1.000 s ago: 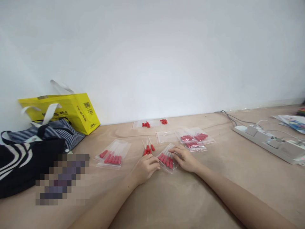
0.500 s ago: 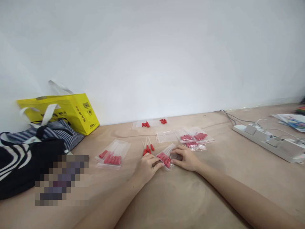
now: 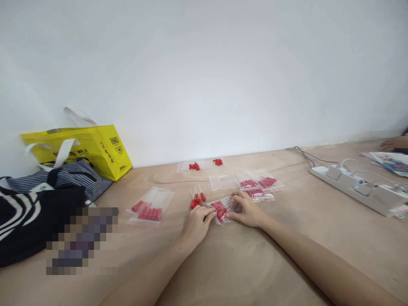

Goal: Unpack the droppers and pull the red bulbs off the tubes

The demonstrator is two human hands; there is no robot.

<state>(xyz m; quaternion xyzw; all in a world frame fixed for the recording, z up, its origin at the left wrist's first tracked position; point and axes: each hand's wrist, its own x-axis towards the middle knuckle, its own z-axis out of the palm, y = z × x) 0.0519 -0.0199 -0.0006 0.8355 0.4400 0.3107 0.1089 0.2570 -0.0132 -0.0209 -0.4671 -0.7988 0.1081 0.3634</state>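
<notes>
Between my hands is a clear zip bag [image 3: 219,209] holding several droppers with red bulbs, their thin pale stems pointing to the upper right. My left hand [image 3: 198,222] is closed on the bag's left edge, thumb and fingers pinched together. My right hand [image 3: 247,209] grips its right side with curled fingers, partly covering the stems. Just beyond my left hand lie several loose red-bulbed droppers [image 3: 198,197]. Filled zip bags [image 3: 149,207] lie to the left, and a cluster of filled bags [image 3: 259,182] sits behind my right hand.
Small red bulbs [image 3: 194,166] rest on clear bags by the wall. A flat zip bag [image 3: 219,182] lies mid-table. On the right are a power strip [image 3: 357,189] with cables, papers [image 3: 390,162] and another person's hand [image 3: 395,143]. A yellow bag [image 3: 108,148] and dark cloth bag [image 3: 41,221] stand left.
The bag between my hands has turned and bunched up, its stems swinging rightward. My left hand has shifted slightly right into a tighter pinch. Another person's hand has appeared at far right.
</notes>
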